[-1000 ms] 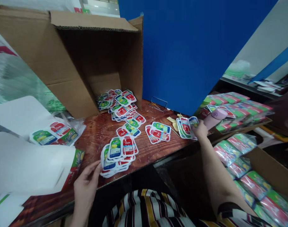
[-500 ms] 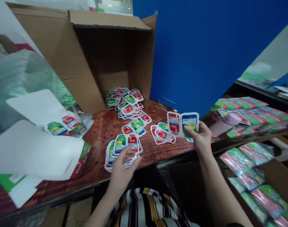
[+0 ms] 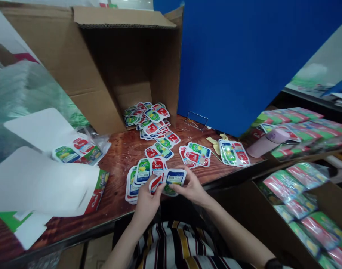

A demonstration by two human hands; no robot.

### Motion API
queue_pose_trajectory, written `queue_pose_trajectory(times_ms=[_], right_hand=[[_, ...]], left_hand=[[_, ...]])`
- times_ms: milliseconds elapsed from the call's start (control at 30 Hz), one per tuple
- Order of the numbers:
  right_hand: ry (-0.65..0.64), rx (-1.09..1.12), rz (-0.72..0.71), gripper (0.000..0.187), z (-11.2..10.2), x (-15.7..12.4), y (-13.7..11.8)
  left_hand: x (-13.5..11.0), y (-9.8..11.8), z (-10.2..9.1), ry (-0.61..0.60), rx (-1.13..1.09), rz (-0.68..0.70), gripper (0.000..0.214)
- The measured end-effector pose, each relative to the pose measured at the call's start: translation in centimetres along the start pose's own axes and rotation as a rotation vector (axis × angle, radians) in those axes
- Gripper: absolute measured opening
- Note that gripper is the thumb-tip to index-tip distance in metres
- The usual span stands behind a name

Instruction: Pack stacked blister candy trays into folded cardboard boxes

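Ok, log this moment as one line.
left hand, right hand: holding white-bordered red, green, blue card | nearby: stack of similar cards | behind: brown cardboard box

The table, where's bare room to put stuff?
The roomiest bare patch is between the printed packaging and the near card stack. A smaller one is between the middle cards and the front edge of the table. It's crowded at the cardboard box and where the left hand and right hand hold a card.

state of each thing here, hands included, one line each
held packet, gripped at both ends
left hand, closed on its red end
right hand, closed on its other end
cardboard box, open at the front
loose packets, heaped at box opening
packet stack, uneven
pink bottle, lid on
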State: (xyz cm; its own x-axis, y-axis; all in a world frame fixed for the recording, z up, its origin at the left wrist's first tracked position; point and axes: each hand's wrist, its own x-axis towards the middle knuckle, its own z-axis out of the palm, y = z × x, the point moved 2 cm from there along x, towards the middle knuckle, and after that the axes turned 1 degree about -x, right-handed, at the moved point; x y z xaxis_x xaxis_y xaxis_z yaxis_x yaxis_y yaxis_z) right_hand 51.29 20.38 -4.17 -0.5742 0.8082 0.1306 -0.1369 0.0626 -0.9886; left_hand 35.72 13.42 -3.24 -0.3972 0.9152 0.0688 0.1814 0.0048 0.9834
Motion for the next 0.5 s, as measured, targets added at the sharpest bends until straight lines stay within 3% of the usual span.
queue_pose_trajectory(times_ms=[67,133,200,267,300,333,400,500], right_hand=[[-0.077,-0.097,-0.035,0.049,-1.8,0.3,-0.7],[-0.048,-0.25,-0.076,0.04,-5.1,1.2,-1.5],[0.215,-0.602,-0.082,0.028,-9.8,2.4,-2.1],[0.365,-1.225,0.144,0.023,-14.2,3.6,-2.0],[0.344,-1.514,0.296,0.025,-16.0,4.0,-1.7],[0.328,-1.594,0.358,0.026,-17.4,4.4,-1.4],[0.252,-1.693,0.44,0.029,-18.9,4.7,-0.5],[0.159,-1.722,0.462,0.035,-19.0,4.8,0.7]], left_hand=[[-0.2,-0.2,0.1,0.028,0.024,0.017,0.024],[-0.4,-0.1,0.2,0.038,0.006,-0.005,0.025],[-0.4,0.2,0.2,0.037,-0.035,-0.07,0.026],[-0.4,0.4,0.2,0.049,-0.077,-0.133,0.027],[-0.4,0.5,0.1,0.059,-0.094,-0.145,0.028],[-0.4,0.5,0.1,0.062,-0.103,-0.145,0.028],[-0.4,0.6,0.1,0.057,-0.103,-0.123,0.027],[-0.4,0.4,0.0,0.032,-0.09,-0.105,0.024]])
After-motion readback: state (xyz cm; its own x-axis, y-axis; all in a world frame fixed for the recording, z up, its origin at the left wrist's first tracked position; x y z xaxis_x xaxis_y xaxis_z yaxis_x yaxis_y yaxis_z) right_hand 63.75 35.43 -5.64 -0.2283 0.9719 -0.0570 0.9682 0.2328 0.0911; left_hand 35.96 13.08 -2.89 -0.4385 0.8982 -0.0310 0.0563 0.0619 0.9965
